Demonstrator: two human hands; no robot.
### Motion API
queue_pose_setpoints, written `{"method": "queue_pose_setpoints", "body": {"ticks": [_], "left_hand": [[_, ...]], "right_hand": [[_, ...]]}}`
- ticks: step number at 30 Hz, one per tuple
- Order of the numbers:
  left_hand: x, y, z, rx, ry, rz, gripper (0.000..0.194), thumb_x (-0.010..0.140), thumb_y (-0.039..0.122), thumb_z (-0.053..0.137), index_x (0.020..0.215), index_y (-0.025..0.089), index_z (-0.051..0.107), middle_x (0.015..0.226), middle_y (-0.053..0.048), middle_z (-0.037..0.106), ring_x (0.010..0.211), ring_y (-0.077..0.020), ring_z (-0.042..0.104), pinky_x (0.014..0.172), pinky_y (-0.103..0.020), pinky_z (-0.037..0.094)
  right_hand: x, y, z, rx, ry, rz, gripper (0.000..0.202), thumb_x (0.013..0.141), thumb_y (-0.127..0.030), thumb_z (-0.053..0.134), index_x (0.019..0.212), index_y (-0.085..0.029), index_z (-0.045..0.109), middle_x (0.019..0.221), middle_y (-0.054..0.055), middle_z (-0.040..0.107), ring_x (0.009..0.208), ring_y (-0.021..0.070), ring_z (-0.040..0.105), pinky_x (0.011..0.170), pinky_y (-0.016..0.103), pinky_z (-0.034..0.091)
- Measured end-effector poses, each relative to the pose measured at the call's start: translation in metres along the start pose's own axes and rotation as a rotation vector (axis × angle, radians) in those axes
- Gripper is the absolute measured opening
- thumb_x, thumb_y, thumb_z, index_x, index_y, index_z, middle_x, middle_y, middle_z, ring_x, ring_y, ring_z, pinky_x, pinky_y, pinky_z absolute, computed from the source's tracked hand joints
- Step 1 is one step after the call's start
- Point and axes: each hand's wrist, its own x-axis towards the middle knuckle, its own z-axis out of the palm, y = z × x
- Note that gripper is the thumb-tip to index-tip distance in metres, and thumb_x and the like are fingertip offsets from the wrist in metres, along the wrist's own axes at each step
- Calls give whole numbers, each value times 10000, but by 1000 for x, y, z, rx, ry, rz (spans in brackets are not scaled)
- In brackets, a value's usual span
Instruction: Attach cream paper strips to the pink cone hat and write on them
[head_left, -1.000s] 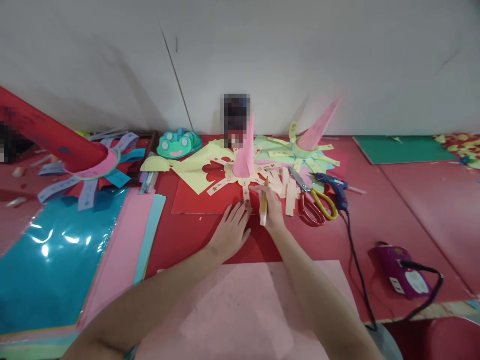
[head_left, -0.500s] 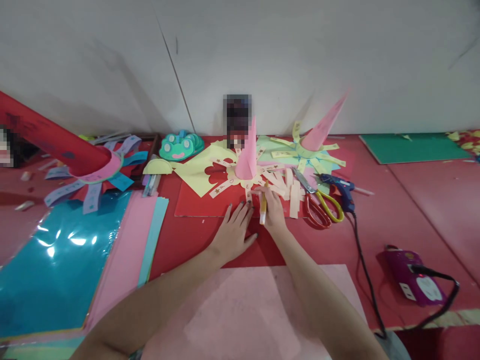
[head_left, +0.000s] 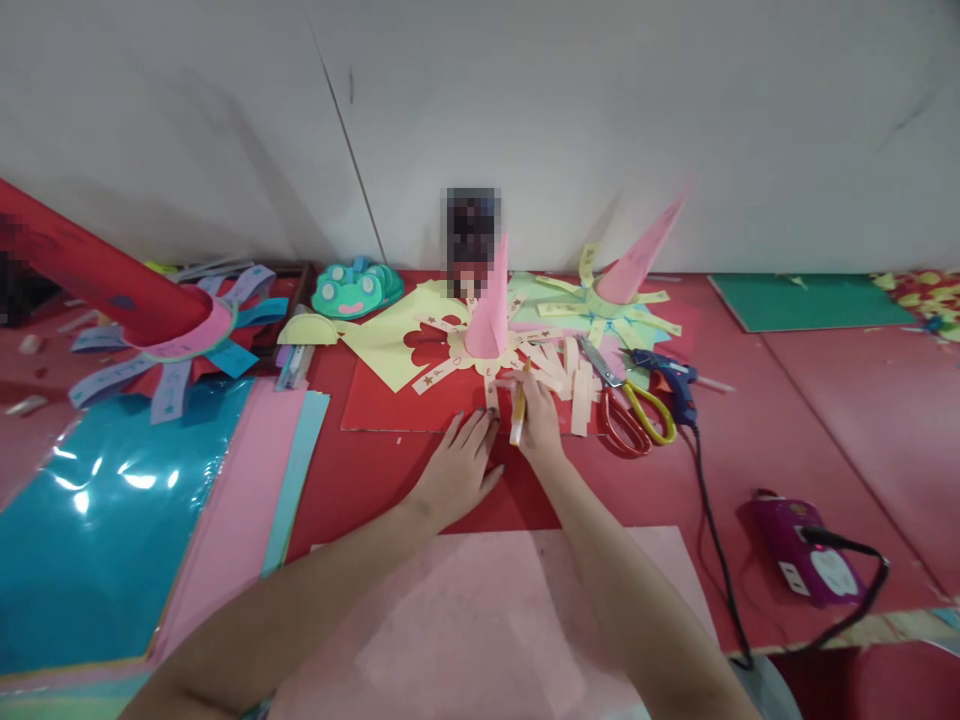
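My right hand [head_left: 541, 422] is closed around a yellow pen [head_left: 519, 415], its white end pointing toward me. The pen's tip is near a cream paper strip [head_left: 491, 392] that has small marks on it. My left hand [head_left: 456, 468] lies flat with fingers stretched out, the fingertips at the strip's near end. The strip belongs to a ring of lettered, starred strips around the scalloped base of a pink paper cone [head_left: 489, 318]. That cone stands upright on a red sheet [head_left: 375, 402]. Loose cream strips [head_left: 581, 395] lie right of my right hand.
Scissors [head_left: 636, 415] and a blue glue gun [head_left: 667, 380] lie to the right, its cord running toward a purple power adapter [head_left: 799, 545]. Another pink cone [head_left: 637, 260] stands behind. Left are a red paper tube [head_left: 112, 285], a green frog cutout [head_left: 351, 292] and blue wrapped sheets [head_left: 112, 530].
The view has shifted slightly, so most things sit a little further left. Both hands stay at the same strip, with the pen still in my right hand.
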Motion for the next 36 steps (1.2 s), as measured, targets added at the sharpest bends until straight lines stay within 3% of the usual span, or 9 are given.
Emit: {"method": "queue_pose_setpoints", "body": {"ticks": [12,20,30,36], "left_hand": [[1,1,1,21,-12,-24,526,927,338,329,1336,13,395,1403,-192,406,1285,-276,399,1075,-427,293],[-2,3,3,58,43,-11,491,928,310,339,1287,-6,447,1323,-208,495,1222,-283,477,1029,-405,367],[-2,4,4,22,25,-30,478,926,302,338,1309,30,430,1332,-191,491,1237,-282,464,1042,-420,358],[-2,4,4,5,7,-29,501,932,308,331,1327,7,399,1361,-212,451,1259,-283,438,1050,-428,348]], "right_hand": [[1,0,1,-4,8,-4,248,921,-221,342,1042,-206,557,965,64,687,906,229,543,825,381,454],[1,1,1,1,-5,-8,251,888,-176,371,1045,-212,563,968,53,693,889,232,542,804,370,457],[2,0,-1,65,4,15,242,906,-203,363,1033,-202,568,937,67,694,932,220,580,825,368,464],[-1,2,-4,10,122,51,193,887,-233,401,977,-213,571,912,79,682,880,221,588,775,373,485]]}}
